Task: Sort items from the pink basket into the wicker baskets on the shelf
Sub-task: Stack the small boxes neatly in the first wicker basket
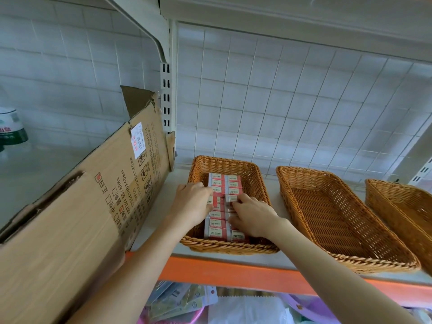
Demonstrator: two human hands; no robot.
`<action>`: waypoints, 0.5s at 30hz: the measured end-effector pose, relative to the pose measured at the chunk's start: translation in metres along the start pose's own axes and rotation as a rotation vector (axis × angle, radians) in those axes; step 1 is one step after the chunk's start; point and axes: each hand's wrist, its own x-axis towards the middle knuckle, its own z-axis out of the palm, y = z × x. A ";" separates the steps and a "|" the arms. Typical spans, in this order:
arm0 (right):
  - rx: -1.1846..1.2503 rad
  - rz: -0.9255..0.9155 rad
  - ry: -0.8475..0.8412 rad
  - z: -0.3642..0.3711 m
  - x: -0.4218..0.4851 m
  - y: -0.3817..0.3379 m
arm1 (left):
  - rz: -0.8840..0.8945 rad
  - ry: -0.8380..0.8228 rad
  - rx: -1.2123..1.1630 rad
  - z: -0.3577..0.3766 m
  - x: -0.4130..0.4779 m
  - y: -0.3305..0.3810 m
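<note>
One large tan cardboard carton (88, 206) leans far left on the white shelf with the orange front edge (233, 270), just beside the work. A nudge from the left forearm could shift it.

Below the shelf a pink plastic basket (196, 315) shows only at its rim, contents blurred.

Left hand (191, 202): fingers curled, tips gripping the left row of small pink-and-white boxes (215, 232) marked 2B. The boxes lie in two tight rows inside the first brown wicker basket (229, 249) on the shelf.

Right hand (252, 216): fingers bent and clamped on a box in the right row, thumb lower down on that row.

Risks, as judged:
- Squeezing the rows together may pop a middle box up or skew the lines.
- The basket's front rim sits near the shelf edge, so a pull toward the body could drag it over.

Second wicker basket (339, 218) sits just to the right. The third wicker basket (402, 206) is cut off by the frame edge. Other kinds of item could land in the wrong one.
</note>
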 end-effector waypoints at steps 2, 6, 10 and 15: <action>0.005 0.000 0.004 0.000 0.001 0.000 | -0.001 -0.003 -0.001 0.001 0.000 -0.001; -0.002 -0.003 0.012 0.002 0.002 0.000 | -0.001 -0.008 0.004 0.002 0.000 -0.001; -0.014 0.000 0.020 0.003 0.001 0.000 | 0.003 -0.004 0.013 0.003 0.001 -0.002; -0.017 0.003 0.027 0.003 0.000 -0.001 | 0.002 -0.003 0.028 0.003 0.001 -0.001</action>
